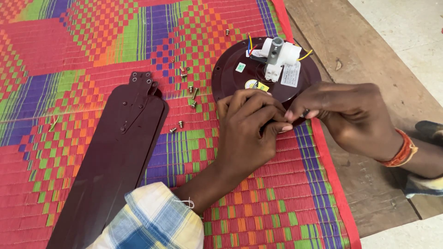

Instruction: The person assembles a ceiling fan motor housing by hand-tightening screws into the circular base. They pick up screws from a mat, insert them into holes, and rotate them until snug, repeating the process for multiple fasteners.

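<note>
Soft, even daylight fills the frame, bright without harshness. The pale floor [406, 27] in the upper right is the lightest area, nearly washed out. Shadows are faint and short, lying close under the hands at the centre. A mild sheen shows on the dark fan blade [115, 152] at lower left. Focus is sharp throughout, with slight softness toward the lower edge.

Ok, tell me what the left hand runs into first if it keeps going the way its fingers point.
Likely the right hand: the left hand points at it, fingertips already meeting over the round maroon fan motor housing.
</note>
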